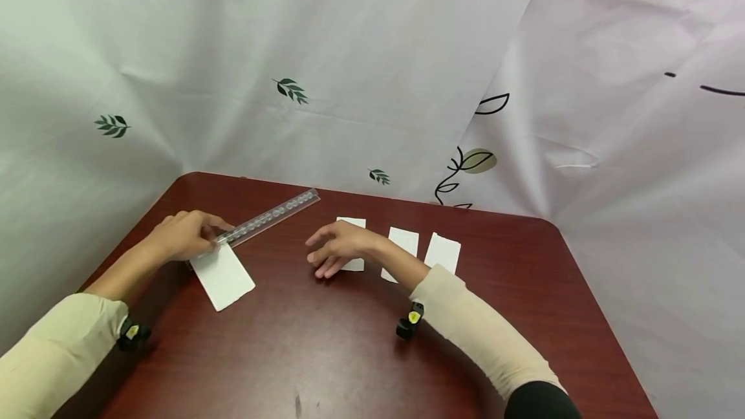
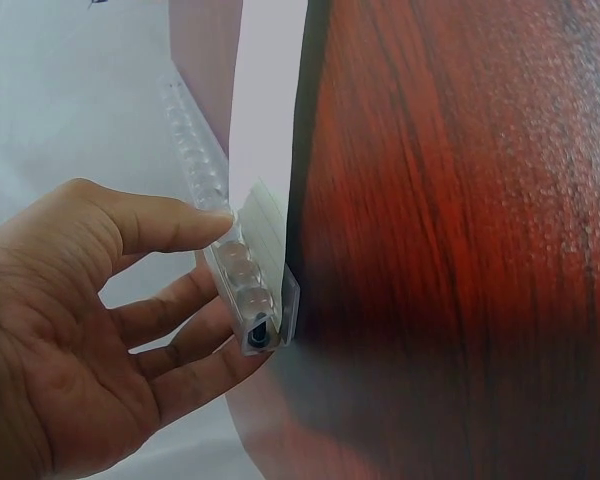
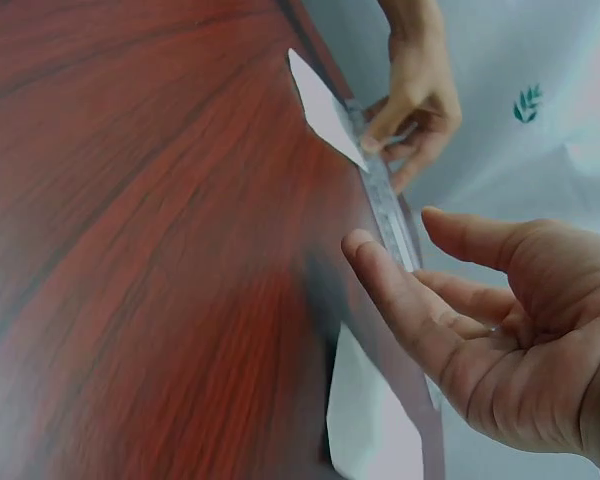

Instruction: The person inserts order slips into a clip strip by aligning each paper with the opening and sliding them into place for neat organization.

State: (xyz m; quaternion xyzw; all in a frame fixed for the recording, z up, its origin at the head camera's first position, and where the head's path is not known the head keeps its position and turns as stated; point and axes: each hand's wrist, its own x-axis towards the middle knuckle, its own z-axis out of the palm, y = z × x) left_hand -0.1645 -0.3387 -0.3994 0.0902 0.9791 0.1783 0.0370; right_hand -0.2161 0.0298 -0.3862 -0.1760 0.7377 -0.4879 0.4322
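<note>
My left hand (image 1: 183,235) grips the near-left end of a clear plastic ticket rail (image 1: 273,216) with a row of clear balls inside. In the left wrist view the thumb presses on the rail (image 2: 245,270) from above, and the other fingers reach beneath it. A white paper slip (image 1: 224,277) sits with one edge in the rail at that end and hangs out toward me. My right hand (image 1: 340,244) hovers with loosely bent fingers, holding nothing. It partly covers a second paper slip (image 1: 352,220) in the head view.
Two more white slips, a middle one (image 1: 404,238) and a right one (image 1: 443,251), lie farther right, partly behind the right forearm. The dark red wooden table (image 1: 326,354) has rounded back corners. A white curtain (image 1: 361,50) with leaf prints hangs behind it.
</note>
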